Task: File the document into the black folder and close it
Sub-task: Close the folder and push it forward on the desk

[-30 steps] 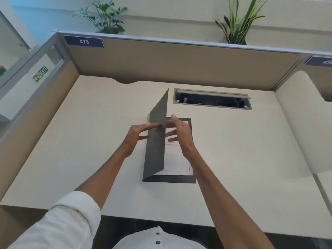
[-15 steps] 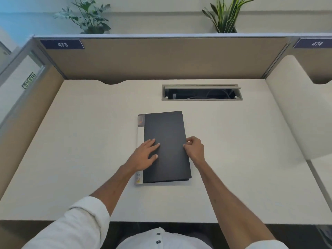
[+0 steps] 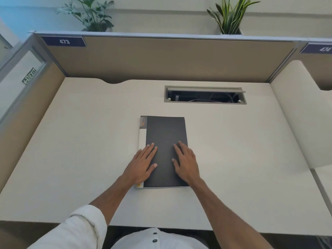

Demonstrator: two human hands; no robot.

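The black folder (image 3: 165, 133) lies closed and flat in the middle of the cream desk (image 3: 71, 150). A white spine strip with an orange mark runs down its left edge. The document is hidden inside. My left hand (image 3: 142, 163) rests palm down on the folder's lower left part, fingers spread over the spine and cover. My right hand (image 3: 186, 161) lies flat on the lower right part of the cover, fingers apart. Neither hand grips anything.
An open cable slot (image 3: 204, 95) with wires sits in the desk behind the folder. Brown cubicle partitions (image 3: 161, 60) close off the back and left. A white divider (image 3: 296, 114) stands at the right. Two potted plants (image 3: 230, 17) top the back wall.
The folder's cover came down from upright to flat a second ago. Since half a second ago my right hand moved from the folder's right edge onto the cover, and both hands now lie flat.
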